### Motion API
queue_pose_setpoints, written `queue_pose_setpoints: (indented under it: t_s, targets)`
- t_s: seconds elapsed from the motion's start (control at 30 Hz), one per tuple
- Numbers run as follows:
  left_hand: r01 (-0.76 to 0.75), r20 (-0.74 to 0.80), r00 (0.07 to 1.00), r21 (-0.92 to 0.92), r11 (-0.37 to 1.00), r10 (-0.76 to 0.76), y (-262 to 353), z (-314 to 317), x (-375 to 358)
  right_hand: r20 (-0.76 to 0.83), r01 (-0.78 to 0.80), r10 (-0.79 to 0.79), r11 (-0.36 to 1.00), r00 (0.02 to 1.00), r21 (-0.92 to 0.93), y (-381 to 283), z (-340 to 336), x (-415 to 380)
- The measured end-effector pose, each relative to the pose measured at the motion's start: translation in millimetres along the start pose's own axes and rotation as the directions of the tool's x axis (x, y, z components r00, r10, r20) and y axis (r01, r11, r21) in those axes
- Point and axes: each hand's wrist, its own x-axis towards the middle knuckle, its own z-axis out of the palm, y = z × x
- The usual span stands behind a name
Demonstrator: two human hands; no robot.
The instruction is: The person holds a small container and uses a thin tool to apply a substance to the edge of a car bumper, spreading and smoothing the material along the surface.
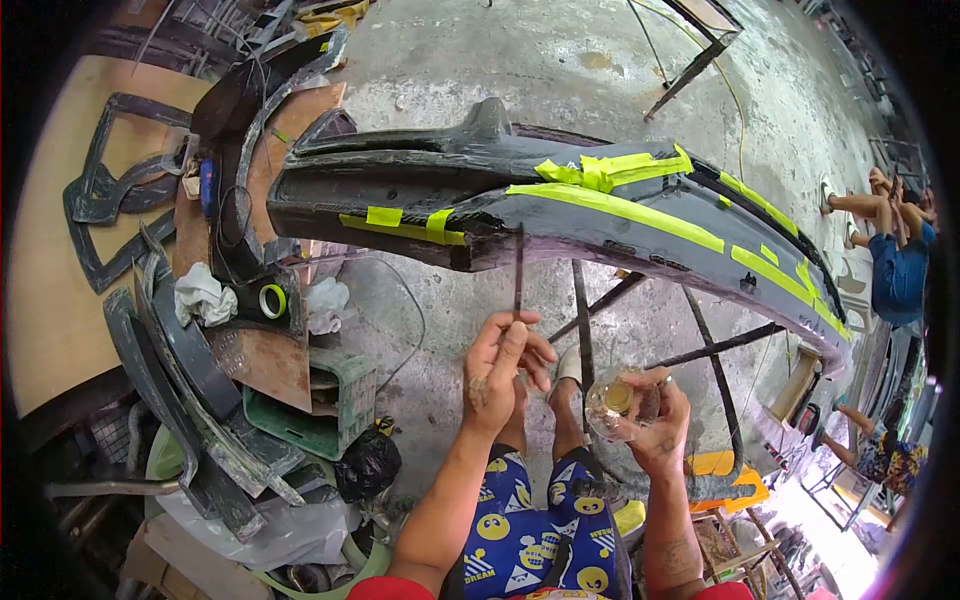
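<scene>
A long dark grey moulded panel (600,220) with strips of yellow-green tape (620,213) lies across the view on a metal stand. My left hand (505,360) pinches a thin dark stick (519,275), held upright with its far tip at the panel's lower edge. Lower right of it, my right hand (652,420) is closed around a clear round container (612,400) with something yellowish inside. Both hands are on the near side of the panel, apart from each other.
At the left, a wooden board (50,240) bears dark frames, near a tape roll (272,301) and crumpled white cloth (205,295). A green crate (350,405) and black bag (368,462) stand below. Stand legs (715,385) cross beneath the panel. Two people (900,270) are at the far right.
</scene>
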Motion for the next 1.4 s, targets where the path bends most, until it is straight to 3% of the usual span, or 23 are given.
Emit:
queue_pose_setpoints:
  t_s: [0.17, 0.27, 0.37, 0.47, 0.6, 0.73, 0.8, 0.87, 0.9, 0.97, 1.0, 1.07, 1.1, 1.17, 1.3, 1.37, 1.4]
  targets:
    - [0.049, 0.070, 0.996, 0.059, 0.997, -0.053, -11.7, 2.5, -8.8, 0.007, 0.018, -0.017, 0.997, 1.000, -0.076, 8.7, -6.8, -0.9]
    - [0.015, 0.076, 0.997, 0.017, 1.000, -0.016, -14.8, -2.3, -12.3, 0.012, 0.033, -0.032, 0.997, 0.999, -0.064, 8.4, -8.7, -1.7]
    - [-0.023, -0.032, 0.999, 0.041, 0.999, 0.024, -8.3, -3.4, -5.1, -0.014, -0.025, 0.026, 1.000, 1.000, 0.002, -2.0, -4.3, -3.8]
    - [-0.073, -0.014, 0.997, 0.029, 0.997, 0.073, -2.8, 1.8, 9.8, -0.007, -0.004, 0.004, 1.000, 1.000, -0.003, -4.9, -4.3, -4.9]
    - [-0.031, 0.035, 0.999, 0.004, 1.000, 0.031, -14.9, 10.4, 14.4, -0.009, 0.012, -0.013, 0.999, 1.000, -0.052, -4.8, -5.5, -5.1]
    - [0.049, 0.062, 0.997, 0.074, 0.996, -0.053, -26.6, 6.9, -9.0, -0.016, 0.017, -0.017, 1.000, 1.000, -0.010, 4.4, -7.8, 1.9]
    - [0.030, 0.011, 0.999, 0.081, 0.996, -0.031, -23.2, -2.6, -22.4, -0.015, -0.012, 0.012, 1.000, 1.000, -0.007, 2.9, -9.5, 9.8]
    - [0.006, -0.065, 0.998, 0.165, 0.986, 0.005, -12.4, -18.4, -35.1, 0.020, 0.019, -0.017, 0.992, 1.000, -0.128, -5.2, -7.3, 23.5]
    - [-0.015, -0.088, 0.996, 0.200, 0.980, 0.033, -6.2, -27.4, -39.3, 0.048, 0.040, -0.038, 0.998, 0.998, -0.053, -11.9, -2.6, 30.9]
    - [-0.059, -0.125, 0.986, 0.380, 0.923, 0.115, 19.8, -35.8, -46.3, 0.077, 0.138, -0.130, 0.985, 0.989, -0.105, -15.4, 2.3, 45.6]
    - [-0.051, -0.111, 0.989, 0.376, 0.925, 0.100, 34.3, -40.8, -49.1, 0.084, 0.157, -0.146, 0.978, 0.986, -0.141, -18.1, 5.2, 49.3]
    - [-0.198, 0.002, 0.960, 0.715, 0.671, 0.281, 63.1, -42.9, -48.9, 0.085, 0.200, -0.187, 0.959, 0.979, -0.198, -26.0, 9.4, 54.6]
    - [-0.201, 0.006, 0.960, 0.714, 0.671, 0.281, 77.0, -34.6, -49.2, 0.111, 0.253, -0.232, 0.936, 0.966, -0.244, -29.6, 12.4, 56.3]
    - [-0.311, 0.193, 0.927, 0.875, 0.371, 0.322, 106.8, -19.0, -48.8, 0.115, 0.302, -0.281, 0.910, 0.953, -0.282, -35.6, 19.6, 56.9]
    - [-0.376, 0.287, 0.906, 0.883, 0.281, 0.310, 130.8, 6.1, -44.7, 0.156, 0.394, -0.362, 0.828, 0.919, -0.398, -40.8, 24.8, 55.0]
    - [-0.507, 0.468, 0.819, 0.861, 0.036, 0.332, 133.2, 11.5, -38.9, 0.161, 0.437, -0.407, 0.802, 0.899, -0.407, -37.7, 25.1, 54.0]
    - [-0.507, 0.468, 0.818, 0.861, 0.034, 0.334, 136.0, 16.7, -36.9, 0.166, 0.476, -0.450, 0.775, 0.878, -0.416, -36.2, 25.3, 53.6]
